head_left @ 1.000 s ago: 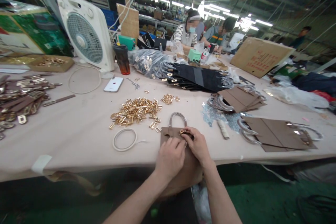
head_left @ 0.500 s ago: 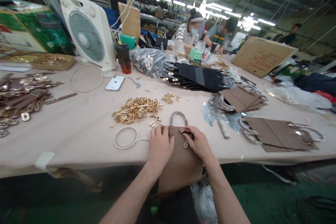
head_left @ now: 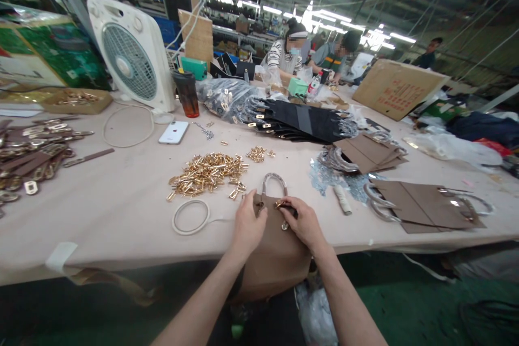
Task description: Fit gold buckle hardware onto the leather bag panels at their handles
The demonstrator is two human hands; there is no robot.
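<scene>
A brown leather-like bag panel [head_left: 279, 243] hangs over the table's front edge, with a plastic-wrapped handle loop [head_left: 274, 176] at its top. My left hand [head_left: 248, 223] is closed on the panel's upper left edge, thumb toward the handle's base. At the upper right, my right hand [head_left: 304, 223] pinches a small gold metal fitting [head_left: 279, 204] against the panel; the fingers partly hide it. A shiny metal clasp piece [head_left: 285, 225] shows below those fingers. Left of my left hand lies a roll of white tape [head_left: 191, 217], its loose end reaching toward the panel.
Behind the hands lies a heap of gold fittings [head_left: 206, 174]. Brown panels with wrapped handles [head_left: 425, 205] are stacked on the right, near a small pale roll [head_left: 343, 200]. Farther back are black straps [head_left: 304, 119], a phone [head_left: 173, 133], a cup [head_left: 187, 93] and a fan [head_left: 130, 57]. Co-workers sit opposite.
The view has shifted slightly. My left hand has moved to the panel's left edge, its fingers now less spread over the top. My right hand keeps its pinch at the gold fitting.
</scene>
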